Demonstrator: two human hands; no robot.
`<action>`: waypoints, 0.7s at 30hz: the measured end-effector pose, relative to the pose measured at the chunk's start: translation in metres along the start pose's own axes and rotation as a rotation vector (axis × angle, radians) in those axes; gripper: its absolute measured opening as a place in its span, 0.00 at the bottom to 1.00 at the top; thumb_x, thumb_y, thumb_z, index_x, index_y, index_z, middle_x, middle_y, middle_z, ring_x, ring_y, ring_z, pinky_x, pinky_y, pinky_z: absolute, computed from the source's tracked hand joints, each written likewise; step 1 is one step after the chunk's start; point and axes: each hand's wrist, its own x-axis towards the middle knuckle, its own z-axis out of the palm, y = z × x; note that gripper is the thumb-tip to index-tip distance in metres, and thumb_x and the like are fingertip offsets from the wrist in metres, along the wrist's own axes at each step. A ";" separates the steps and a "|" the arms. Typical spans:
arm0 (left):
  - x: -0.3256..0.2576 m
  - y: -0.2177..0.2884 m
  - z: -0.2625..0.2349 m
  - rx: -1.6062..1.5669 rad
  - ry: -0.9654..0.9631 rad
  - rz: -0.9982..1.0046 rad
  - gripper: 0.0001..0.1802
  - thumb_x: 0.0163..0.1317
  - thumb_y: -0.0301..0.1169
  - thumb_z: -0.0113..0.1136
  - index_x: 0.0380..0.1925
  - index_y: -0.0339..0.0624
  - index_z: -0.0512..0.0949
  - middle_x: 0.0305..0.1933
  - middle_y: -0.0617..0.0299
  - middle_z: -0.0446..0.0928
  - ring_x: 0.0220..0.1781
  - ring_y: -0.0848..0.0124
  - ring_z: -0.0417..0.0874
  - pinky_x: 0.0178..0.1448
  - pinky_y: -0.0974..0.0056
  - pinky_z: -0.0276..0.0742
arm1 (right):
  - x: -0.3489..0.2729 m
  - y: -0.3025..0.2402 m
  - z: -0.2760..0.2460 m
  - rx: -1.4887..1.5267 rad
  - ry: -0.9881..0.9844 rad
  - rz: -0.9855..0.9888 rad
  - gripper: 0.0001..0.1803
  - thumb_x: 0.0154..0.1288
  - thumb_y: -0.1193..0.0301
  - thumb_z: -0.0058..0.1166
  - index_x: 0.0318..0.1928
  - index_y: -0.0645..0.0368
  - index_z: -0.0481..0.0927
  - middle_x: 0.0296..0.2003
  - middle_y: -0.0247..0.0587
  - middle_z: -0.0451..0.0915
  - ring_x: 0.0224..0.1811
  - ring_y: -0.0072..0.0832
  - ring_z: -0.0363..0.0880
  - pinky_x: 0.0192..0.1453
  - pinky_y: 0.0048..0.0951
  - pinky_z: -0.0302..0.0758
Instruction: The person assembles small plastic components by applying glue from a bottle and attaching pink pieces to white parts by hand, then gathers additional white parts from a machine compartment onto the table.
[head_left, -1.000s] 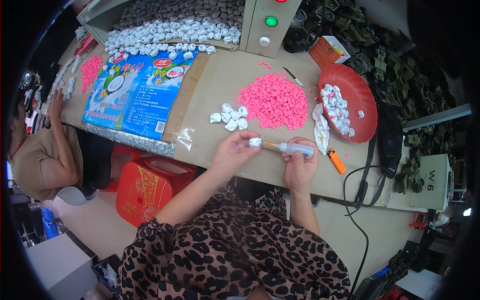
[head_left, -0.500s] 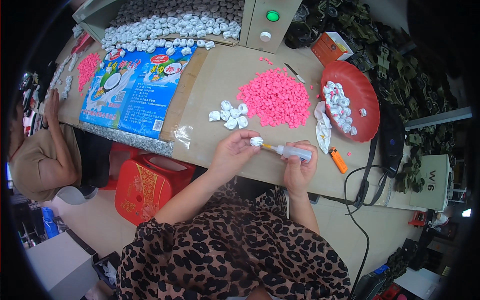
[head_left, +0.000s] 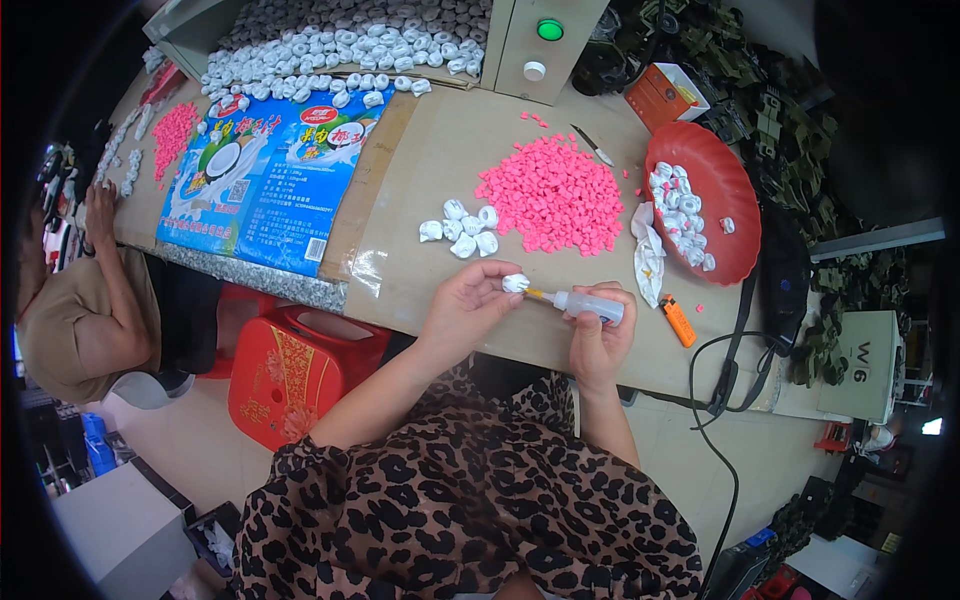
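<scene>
Between its thumb and fingertips, my left hand (head_left: 468, 305) pinches a small white rounded piece (head_left: 515, 284). My right hand (head_left: 602, 340) grips a clear squeeze bottle (head_left: 592, 306) lying sideways, its thin yellowish tip pointing left and meeting or almost meeting the white piece. Whether the tip touches it, I cannot tell. Just beyond my left hand sits a cluster of several similar white pieces (head_left: 462, 230). A broad heap of small pink pieces (head_left: 552, 195) spreads on the table beyond both hands.
On the right are a red scalloped bowl (head_left: 735, 185) holding white pieces, a crumpled white tissue (head_left: 648, 262), an orange lighter (head_left: 679, 322) and a knife (head_left: 592, 146). A blue printed sheet (head_left: 265, 190) lies left. Another person (head_left: 95, 310) sits far left beside a red stool (head_left: 290, 375).
Hardly anything differs. Both hands keep the same pose with the bottle tip at the white piece; the whole view has shifted very slightly.
</scene>
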 end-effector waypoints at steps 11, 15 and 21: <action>-0.002 0.002 0.001 0.005 0.007 -0.005 0.15 0.53 0.18 0.51 0.42 0.33 0.66 0.38 0.61 0.71 0.40 0.77 0.73 0.45 0.74 0.69 | -0.001 0.000 0.001 -0.018 -0.006 -0.010 0.17 0.55 0.65 0.52 0.39 0.60 0.62 0.34 0.41 0.66 0.28 0.24 0.69 0.31 0.20 0.68; -0.002 0.001 0.000 0.012 0.016 -0.009 0.15 0.53 0.17 0.51 0.42 0.33 0.66 0.37 0.60 0.71 0.40 0.77 0.73 0.45 0.74 0.69 | -0.001 0.001 0.002 -0.018 -0.008 -0.011 0.17 0.55 0.65 0.52 0.39 0.60 0.62 0.34 0.41 0.66 0.28 0.24 0.69 0.31 0.21 0.68; -0.001 0.002 0.002 0.022 0.004 -0.011 0.15 0.53 0.18 0.51 0.42 0.33 0.66 0.37 0.60 0.72 0.40 0.76 0.73 0.45 0.74 0.70 | -0.001 0.000 0.000 -0.038 -0.007 -0.020 0.16 0.55 0.66 0.52 0.38 0.61 0.62 0.34 0.41 0.66 0.29 0.22 0.68 0.33 0.20 0.67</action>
